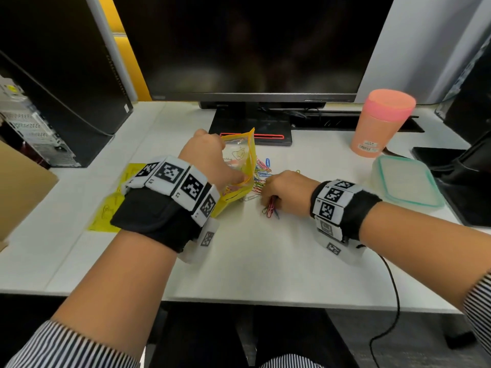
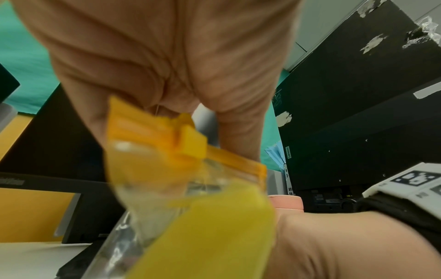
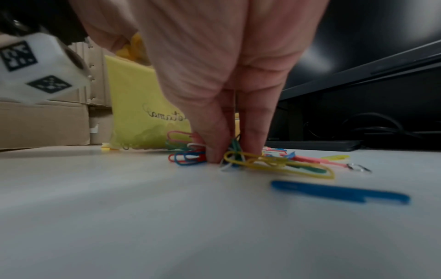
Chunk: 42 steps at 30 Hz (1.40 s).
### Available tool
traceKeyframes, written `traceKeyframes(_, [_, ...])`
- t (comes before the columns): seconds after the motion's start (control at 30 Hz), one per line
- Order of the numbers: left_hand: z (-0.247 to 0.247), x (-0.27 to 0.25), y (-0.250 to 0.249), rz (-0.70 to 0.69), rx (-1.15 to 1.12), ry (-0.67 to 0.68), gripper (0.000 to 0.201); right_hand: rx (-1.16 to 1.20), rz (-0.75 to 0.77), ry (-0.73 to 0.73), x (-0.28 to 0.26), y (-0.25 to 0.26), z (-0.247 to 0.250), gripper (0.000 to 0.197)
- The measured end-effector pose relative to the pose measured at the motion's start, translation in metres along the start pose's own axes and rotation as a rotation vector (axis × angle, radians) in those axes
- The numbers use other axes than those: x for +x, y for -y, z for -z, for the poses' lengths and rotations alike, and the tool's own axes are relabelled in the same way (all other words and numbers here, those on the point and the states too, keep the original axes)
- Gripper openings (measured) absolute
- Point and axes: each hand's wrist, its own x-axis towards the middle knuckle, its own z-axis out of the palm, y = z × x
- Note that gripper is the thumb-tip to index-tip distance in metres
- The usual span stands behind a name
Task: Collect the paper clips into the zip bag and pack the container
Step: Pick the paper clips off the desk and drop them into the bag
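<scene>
My left hand (image 1: 212, 155) grips a yellow zip bag (image 1: 241, 158) by its top edge and holds it upright on the white desk, its mouth spread. In the left wrist view the bag's (image 2: 210, 226) orange zip strip sits just under my left hand (image 2: 167, 71). Right of the bag lies a pile of coloured paper clips (image 1: 261, 173). My right hand (image 1: 281, 189) is down on the pile, fingers pinching a bunch of them (image 1: 271, 208). In the right wrist view my fingertips (image 3: 214, 151) press into the clips (image 3: 274, 162), the bag (image 3: 136, 105) behind.
A clear lidded container (image 1: 406, 181) with a green rim sits at the right, a pink cup (image 1: 380, 123) behind it. The monitor stand (image 1: 252, 126) is just behind the bag. Yellow sheets (image 1: 111, 208) lie at the left, beside a cardboard box (image 1: 21, 187).
</scene>
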Motion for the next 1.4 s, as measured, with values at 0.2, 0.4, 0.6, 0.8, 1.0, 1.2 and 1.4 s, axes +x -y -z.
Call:
traceKeyframes(0.2, [-0.004,-0.002,0.002,0.015,0.002,0.011,0.068,0.176,-0.127,-0.164,-0.003,-0.009,0.009,0.028])
traceKeyframes(0.4, [-0.009,-0.002,-0.002,0.009,-0.02,0.03,0.066,0.764,-0.277,-0.407,-0.012,-0.02,0.039,0.014])
traceKeyframes(0.6, [-0.01,-0.003,-0.003,-0.015,-0.06,0.03,0.069,1.19,-0.084,-0.52,-0.015,0.016,0.099,0.019])
traceKeyframes(0.8, [-0.009,-0.005,-0.002,-0.03,-0.076,0.003,0.061,1.222,-0.127,-0.427,0.009,0.038,0.098,0.018])
traceKeyframes(1.0, [-0.01,-0.007,-0.001,-0.042,-0.093,0.011,0.064,1.034,-0.217,-0.441,0.019,0.038,0.072,0.025])
traceKeyframes(1.2, [-0.009,-0.004,-0.001,-0.021,-0.103,-0.013,0.074,0.816,-0.332,-0.458,0.002,0.003,0.076,0.031])
traceKeyframes(1.4, [-0.006,-0.004,0.002,0.01,-0.102,-0.006,0.074,0.217,-0.588,0.23,-0.033,-0.016,0.039,0.081])
